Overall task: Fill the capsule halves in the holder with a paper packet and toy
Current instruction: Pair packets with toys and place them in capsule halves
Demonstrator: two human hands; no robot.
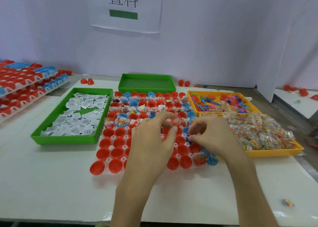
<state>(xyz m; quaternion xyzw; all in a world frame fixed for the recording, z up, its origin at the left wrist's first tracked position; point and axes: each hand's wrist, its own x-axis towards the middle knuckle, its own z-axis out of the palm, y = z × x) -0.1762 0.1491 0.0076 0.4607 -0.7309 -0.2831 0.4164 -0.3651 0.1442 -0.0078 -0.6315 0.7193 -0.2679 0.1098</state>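
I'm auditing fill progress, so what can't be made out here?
Head view: capsule halves in the holder under the left hand and right hand are covered, contents unknown.
The purple piece the right hand pinches: blurred, unidentifiable.
Print on the paper packets: too small to read.
The stacked holders: cut off by the left edge.

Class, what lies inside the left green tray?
White paper packets cover most of the green tray; a patch of its perforated floor shows. Anything beneath the packets is hidden.
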